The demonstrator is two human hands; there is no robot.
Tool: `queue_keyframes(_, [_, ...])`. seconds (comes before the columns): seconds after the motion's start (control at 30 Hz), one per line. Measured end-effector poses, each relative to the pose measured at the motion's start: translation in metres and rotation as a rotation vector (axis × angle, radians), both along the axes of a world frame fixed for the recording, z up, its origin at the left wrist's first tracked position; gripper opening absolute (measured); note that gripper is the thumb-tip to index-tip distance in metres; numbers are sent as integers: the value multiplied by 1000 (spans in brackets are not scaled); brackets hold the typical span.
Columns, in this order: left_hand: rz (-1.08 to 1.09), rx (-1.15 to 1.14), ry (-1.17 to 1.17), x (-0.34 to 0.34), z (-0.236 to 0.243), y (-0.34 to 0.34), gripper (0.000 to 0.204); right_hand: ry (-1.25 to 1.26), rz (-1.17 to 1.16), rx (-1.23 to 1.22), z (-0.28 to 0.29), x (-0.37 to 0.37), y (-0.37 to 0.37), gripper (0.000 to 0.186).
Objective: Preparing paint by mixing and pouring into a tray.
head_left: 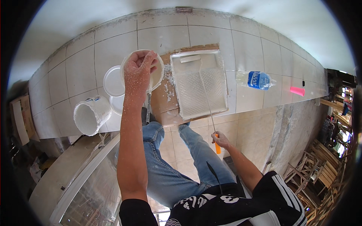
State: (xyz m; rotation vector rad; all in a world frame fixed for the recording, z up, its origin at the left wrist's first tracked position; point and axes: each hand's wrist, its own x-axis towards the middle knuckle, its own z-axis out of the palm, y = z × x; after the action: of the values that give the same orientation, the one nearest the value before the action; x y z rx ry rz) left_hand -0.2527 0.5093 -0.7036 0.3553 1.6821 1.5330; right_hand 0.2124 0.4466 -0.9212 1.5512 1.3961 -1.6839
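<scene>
My right hand (221, 139) is closed round the orange handle (218, 148) of a paint roller (190, 58). Its long thin rod crosses the white paint tray (226, 94), and the roller head lies at the tray's far end. Speckled with white, my left hand (138, 71) is raised over a round white tub (161, 77), hiding much of it. The fingers of that hand curl toward the thumb; whether anything sits between them is hidden. A slim tool handle (148, 103) projects from the tub's near side.
Brown cardboard (162, 107) lies under the tray on the tiled ledge. On the left are a white bucket (90, 116) on its side and round lids (112, 81). A water bottle (258, 80) and a pink cup (297, 90) lie right. Stacked wood (320, 169) stands far right.
</scene>
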Motion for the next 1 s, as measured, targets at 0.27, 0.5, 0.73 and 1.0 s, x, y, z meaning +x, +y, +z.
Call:
queue_keyframes(0.27, [73,85,-45,-6,5,7,24,-4,-323,233,140,41,7,28])
queue_keyframes(0.5, [53,106,-41,-10,10,10,26,-142,-32,507,177,6,17,42])
queue_keyframes(0.73, [127,163,-22,2,35,-27,26,-22,-71,604,185,-9,6,39])
queue_keyframes(1.0, [189,284,-157,70,90,-170,19,-29,-54,669,243,23,19,47])
